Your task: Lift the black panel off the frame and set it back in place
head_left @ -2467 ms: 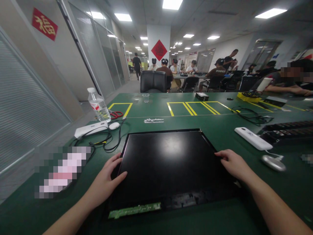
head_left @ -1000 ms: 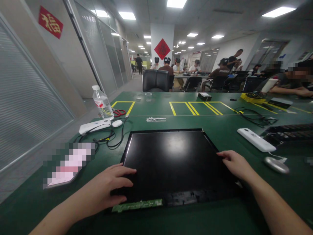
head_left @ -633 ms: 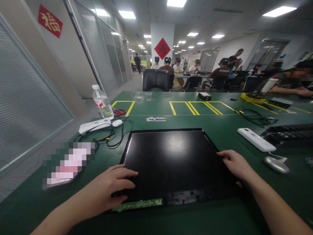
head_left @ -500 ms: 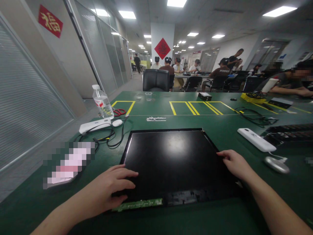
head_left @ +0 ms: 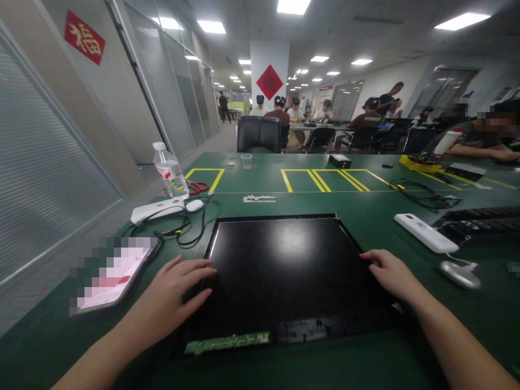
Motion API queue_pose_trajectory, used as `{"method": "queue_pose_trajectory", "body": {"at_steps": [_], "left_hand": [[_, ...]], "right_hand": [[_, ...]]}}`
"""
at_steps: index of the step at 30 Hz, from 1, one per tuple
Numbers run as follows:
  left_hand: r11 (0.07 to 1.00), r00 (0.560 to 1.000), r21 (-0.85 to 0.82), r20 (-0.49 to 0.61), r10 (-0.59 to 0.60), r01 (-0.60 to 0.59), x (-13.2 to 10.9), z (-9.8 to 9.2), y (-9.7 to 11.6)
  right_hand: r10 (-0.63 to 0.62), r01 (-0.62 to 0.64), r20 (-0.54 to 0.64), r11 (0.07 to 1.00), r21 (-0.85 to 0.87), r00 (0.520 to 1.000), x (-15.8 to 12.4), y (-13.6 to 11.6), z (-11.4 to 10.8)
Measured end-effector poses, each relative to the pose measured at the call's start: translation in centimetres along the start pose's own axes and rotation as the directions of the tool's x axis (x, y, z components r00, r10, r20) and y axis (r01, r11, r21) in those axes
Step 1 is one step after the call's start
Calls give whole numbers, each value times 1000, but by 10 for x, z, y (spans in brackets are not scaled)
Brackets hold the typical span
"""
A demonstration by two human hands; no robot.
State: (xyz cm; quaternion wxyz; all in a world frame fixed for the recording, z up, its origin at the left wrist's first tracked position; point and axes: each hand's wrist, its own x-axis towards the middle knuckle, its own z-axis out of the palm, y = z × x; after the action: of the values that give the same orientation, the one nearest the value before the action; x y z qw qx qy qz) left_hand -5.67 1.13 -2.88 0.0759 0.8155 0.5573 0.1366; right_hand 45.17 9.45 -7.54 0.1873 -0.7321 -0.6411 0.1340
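The black display panel (head_left: 280, 271) lies flat on the green table (head_left: 368, 212), near the front edge and roughly central, its glossy face up and mirroring a ceiling light. A green circuit strip (head_left: 226, 343) runs along its near-left edge (the near border looks scuffed and grey).

Frosted glass partition walls (head_left: 170, 103) line the upper left. Rectangular ceiling light panels (head_left: 292, 5) glow overhead. A black leather office chair (head_left: 260, 134) stands behind the green tabletop (head_left: 252, 180), centre.
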Motion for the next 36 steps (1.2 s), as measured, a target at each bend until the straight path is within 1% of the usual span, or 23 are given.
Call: {"method": "queue_pose_trajectory", "body": {"at_steps": [2,3,5,7,9,12,15,17,20,23,26,29,33,36], "left_hand": [[992,991,9,-46,-126,127,3,1,-3],[982,981,18,-45,-188,189,4,1,-4],[955,957,63,-8,-291,291,5,2,-3],[932,937,121,39,-348,342,6,4,-1],[924,930,148,58,-364,352,6,8,0],[919,926,146,36,-376,367,8,15,1],[920,924,104,5,-381,379,11,20,-1],[924,925,40,-11,-379,379,13,20,-3],[923,929,-117,-22,-370,365,15,16,-3],[882,922,-300,-19,-387,364,15,11,-1],[797,895,-471,-33,-445,379,15,9,1],[672,858,-638,-34,-513,376,15,11,4],[464,790,-810,-1,-613,359,15,13,10],[280,737,-894,77,-671,349,14,15,15]], "right_hand": [[-7,7,-5,1000,-1,1000,0,0,0],[-8,8,-6,1000,1,1000,0,0,0],[-11,11,-6,1000,9,1000,-1,1,1],[-16,16,-5,1000,13,1000,0,1,1],[-21,21,-7,1000,13,1000,0,1,1],[-21,21,-13,1000,7,1000,0,2,2],[-27,27,-24,1000,0,999,0,2,2],[-23,23,-25,1000,-3,999,-1,1,1],[-9,8,-15,1000,-3,1000,-1,0,0],[-7,7,-2,1000,-2,1000,-1,-1,0],[-12,12,-6,1000,0,1000,-1,0,1],[-14,14,-13,1000,1,1000,0,0,1],[-9,9,-12,1000,2,1000,0,1,0],[-9,9,-3,1000,2,1000,0,1,-1]]}}
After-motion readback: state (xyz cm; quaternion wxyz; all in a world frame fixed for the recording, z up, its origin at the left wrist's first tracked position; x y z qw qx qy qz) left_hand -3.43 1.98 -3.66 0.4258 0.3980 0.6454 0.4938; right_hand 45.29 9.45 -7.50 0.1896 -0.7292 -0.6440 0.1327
